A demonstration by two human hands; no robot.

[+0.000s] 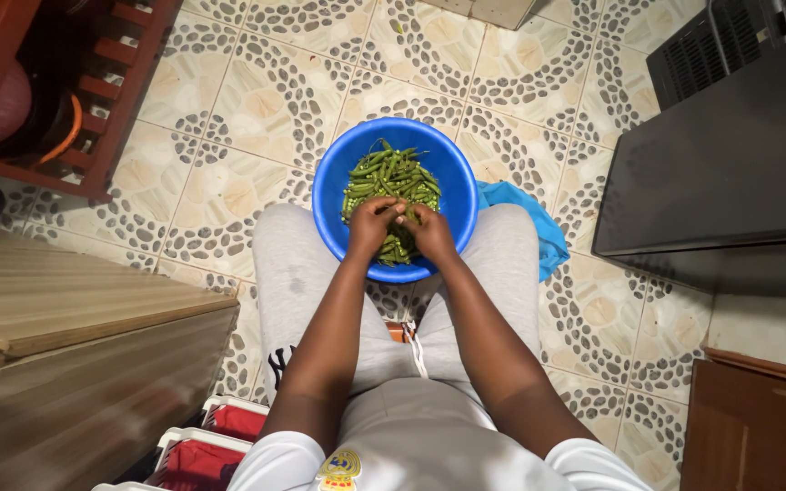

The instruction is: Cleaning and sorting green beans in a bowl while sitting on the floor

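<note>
A round blue plastic bowl [334, 182] rests between my knees, filled with several green bean pods [391, 173]. Both hands are over the near part of the bowl. My left hand [370, 225] and my right hand [431, 235] meet at the fingertips, pinching one green pod [404, 212] between them above the pile. My forearms run down from my lap, where I sit in grey trousers and a white top.
A blue cloth [539, 232] lies on the patterned tile floor beside my right knee. A black cabinet [720, 155] stands at right, a wooden counter [75, 318] at left, a red wooden rack [102, 100] at top left, and red-and-white crates [220, 436] near my left hip.
</note>
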